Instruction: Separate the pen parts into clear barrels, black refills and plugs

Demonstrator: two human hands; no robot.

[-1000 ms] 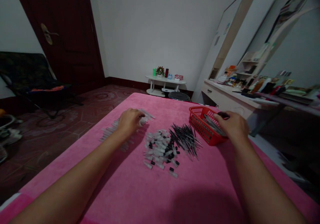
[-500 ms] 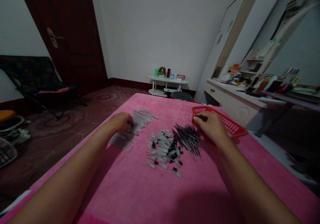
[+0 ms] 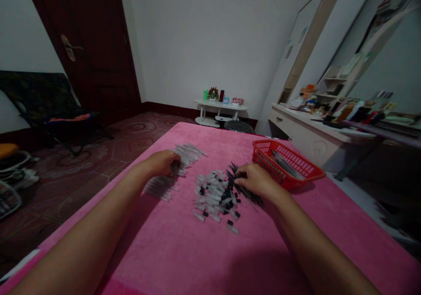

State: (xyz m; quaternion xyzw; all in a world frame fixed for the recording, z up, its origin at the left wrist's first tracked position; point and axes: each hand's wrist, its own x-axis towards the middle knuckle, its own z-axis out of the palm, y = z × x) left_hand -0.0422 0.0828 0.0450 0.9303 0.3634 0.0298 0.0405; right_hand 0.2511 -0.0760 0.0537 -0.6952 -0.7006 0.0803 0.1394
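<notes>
My left hand is at the far left, its fingers curled down onto a row of clear pen barrels; its fingertips are partly hidden. More barrels lie below that hand. My right hand reaches into a heap of thin black pen refills, with thumb and forefinger closed on the refills at its left side. Between the hands lies a pile of pen caps, whitish and translucent with black parts.
A red plastic basket stands behind my right hand, holding several slim pens. Pink cloth covers the table. Beyond are a low white stand, a dressing table at right and a folding chair at left.
My right hand has moved left and down from the basket's edge to the black refills, uncovering the pens in the basket. My left hand has shifted slightly right along the barrels.
</notes>
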